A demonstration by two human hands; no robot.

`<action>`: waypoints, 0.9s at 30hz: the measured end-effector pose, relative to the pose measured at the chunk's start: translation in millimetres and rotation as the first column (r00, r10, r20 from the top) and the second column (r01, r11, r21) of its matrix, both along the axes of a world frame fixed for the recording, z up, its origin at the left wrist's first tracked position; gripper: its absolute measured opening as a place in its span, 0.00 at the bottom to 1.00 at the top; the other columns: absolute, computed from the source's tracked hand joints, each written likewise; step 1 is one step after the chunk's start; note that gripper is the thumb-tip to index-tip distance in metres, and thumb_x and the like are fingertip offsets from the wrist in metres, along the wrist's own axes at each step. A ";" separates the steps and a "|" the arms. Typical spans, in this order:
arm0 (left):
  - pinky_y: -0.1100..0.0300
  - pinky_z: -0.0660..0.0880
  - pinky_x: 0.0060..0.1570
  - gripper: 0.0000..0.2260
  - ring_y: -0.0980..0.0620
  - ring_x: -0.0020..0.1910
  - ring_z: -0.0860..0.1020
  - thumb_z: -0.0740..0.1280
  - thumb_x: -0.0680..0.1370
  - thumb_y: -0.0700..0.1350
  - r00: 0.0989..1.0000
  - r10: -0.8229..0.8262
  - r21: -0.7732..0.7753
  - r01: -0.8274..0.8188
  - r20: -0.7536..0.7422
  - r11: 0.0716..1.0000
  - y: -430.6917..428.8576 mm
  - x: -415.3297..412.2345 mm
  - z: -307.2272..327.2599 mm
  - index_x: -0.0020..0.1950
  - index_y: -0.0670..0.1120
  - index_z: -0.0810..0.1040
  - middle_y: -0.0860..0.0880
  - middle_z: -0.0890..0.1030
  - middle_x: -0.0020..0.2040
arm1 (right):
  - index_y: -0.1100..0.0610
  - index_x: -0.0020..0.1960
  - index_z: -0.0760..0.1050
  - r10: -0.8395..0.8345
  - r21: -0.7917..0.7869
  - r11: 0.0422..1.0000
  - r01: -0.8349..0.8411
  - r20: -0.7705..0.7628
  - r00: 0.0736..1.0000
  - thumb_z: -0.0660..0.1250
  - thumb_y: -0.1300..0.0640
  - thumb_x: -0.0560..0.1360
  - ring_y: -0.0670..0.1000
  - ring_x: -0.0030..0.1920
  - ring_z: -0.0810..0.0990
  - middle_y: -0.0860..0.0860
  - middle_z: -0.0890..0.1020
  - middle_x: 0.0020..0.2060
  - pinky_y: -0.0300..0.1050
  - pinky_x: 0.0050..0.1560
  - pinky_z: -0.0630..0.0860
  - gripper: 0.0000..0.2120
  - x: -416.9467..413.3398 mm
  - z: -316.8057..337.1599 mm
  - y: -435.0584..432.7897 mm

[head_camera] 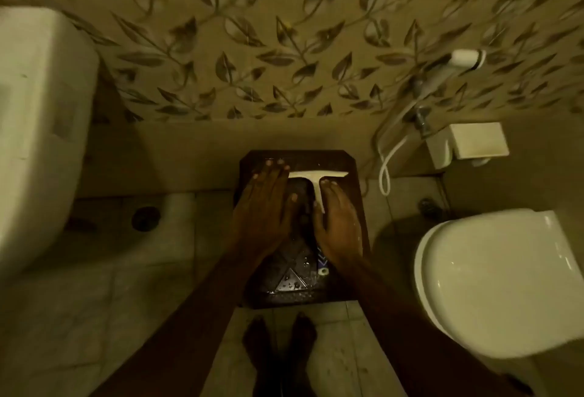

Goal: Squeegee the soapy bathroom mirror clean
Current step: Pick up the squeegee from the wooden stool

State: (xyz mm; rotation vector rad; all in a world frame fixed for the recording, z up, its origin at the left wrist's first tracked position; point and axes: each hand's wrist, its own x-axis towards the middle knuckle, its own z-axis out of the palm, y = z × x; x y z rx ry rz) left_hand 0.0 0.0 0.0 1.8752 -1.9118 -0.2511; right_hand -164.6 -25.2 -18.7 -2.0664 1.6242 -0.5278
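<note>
A dark-framed mirror [292,283] leans against the low wall on the floor in front of me, with water drops on its lower glass. A white T-shaped squeegee [317,180] lies on the upper part of the mirror, blade across the top. My right hand [336,226] is closed around the squeegee's handle. My left hand [264,204] rests flat on the mirror's upper left, fingers spread, touching the left end of the blade.
A white toilet [493,283] with its lid down stands at the right. A white basin [34,131] juts out on the left. A hand sprayer [467,58] with hose hangs on the leaf-patterned wall. A floor drain [145,218] sits left. My bare feet [279,343] stand below the mirror.
</note>
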 end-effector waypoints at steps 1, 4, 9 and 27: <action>0.54 0.53 0.74 0.24 0.49 0.76 0.57 0.48 0.83 0.53 1.000 0.008 0.021 -0.008 -0.004 1.000 -1.4 -1.3 -8.6 0.75 0.43 0.64 0.45 0.65 0.75 | 0.59 0.73 0.66 -0.036 0.032 0.999 0.035 0.012 0.999 0.54 0.47 0.80 0.51 0.72 0.67 0.54 0.71 0.71 0.50 0.71 0.66 0.26 -1.4 -11.3 -2.3; 0.55 0.52 0.73 0.24 0.50 0.76 0.56 0.49 0.82 0.54 0.999 0.045 0.058 -0.046 0.014 0.997 1.2 -6.3 -30.9 0.75 0.43 0.63 0.45 0.64 0.75 | 0.57 0.74 0.65 -0.086 0.165 0.982 0.092 -0.044 0.995 0.58 0.44 0.79 0.53 0.68 0.71 0.54 0.73 0.69 0.53 0.67 0.71 0.27 -4.0 -35.1 -4.2; 0.55 0.51 0.73 0.23 0.50 0.76 0.56 0.51 0.82 0.53 0.998 0.057 0.087 -0.059 0.031 0.994 2.3 -7.5 -44.6 0.74 0.42 0.64 0.45 0.64 0.75 | 0.58 0.56 0.73 -0.206 0.408 0.885 0.223 -0.087 0.975 0.65 0.49 0.78 0.56 0.44 0.82 0.53 0.80 0.42 0.50 0.43 0.79 0.13 1.5 -46.6 -12.9; 0.46 0.63 0.70 0.20 0.44 0.70 0.69 0.57 0.81 0.50 0.955 0.298 -0.110 -0.296 0.002 0.949 66.8 36.5 180.4 0.69 0.42 0.71 0.43 0.74 0.68 | 0.52 0.53 0.76 -0.216 0.240 0.966 0.097 0.544 0.811 0.63 0.48 0.80 0.37 0.31 0.78 0.43 0.79 0.34 0.31 0.31 0.72 0.09 59.3 203.8 26.9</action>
